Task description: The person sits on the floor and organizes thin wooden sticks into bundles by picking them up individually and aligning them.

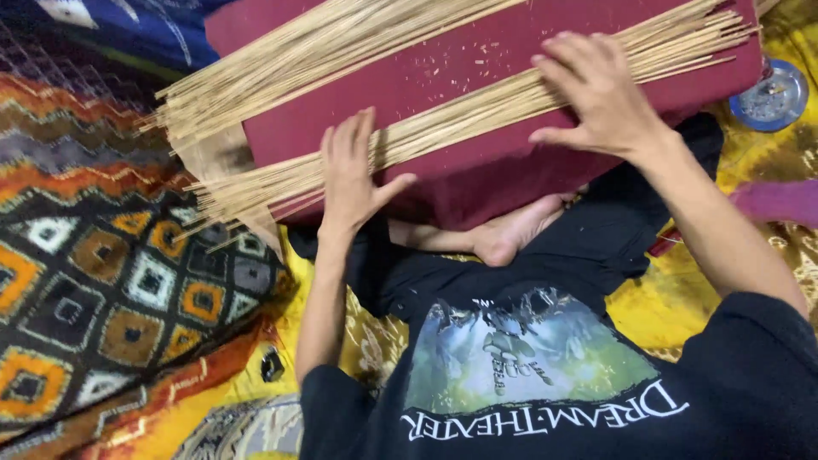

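Note:
A long bundle of thin pale bamboo sticks (477, 106) lies across a dark red cushion (443, 68) on my lap. My left hand (351, 175) presses flat, fingers spread, on the bundle's left part near the cushion's front edge. Further right on the same bundle rests my right hand (596, 89), palm down with fingers apart. Neither hand grips anything. A second bundle of sticks (281, 64) lies higher up on the cushion, its ends fanning out past the left edge.
A patterned rug (111, 281) with orange and brown squares covers the floor at left. Yellow patterned cloth (665, 298) lies under my legs. A round blue tin lid (774, 95) sits at the upper right. A pink cloth (780, 202) is at the right edge.

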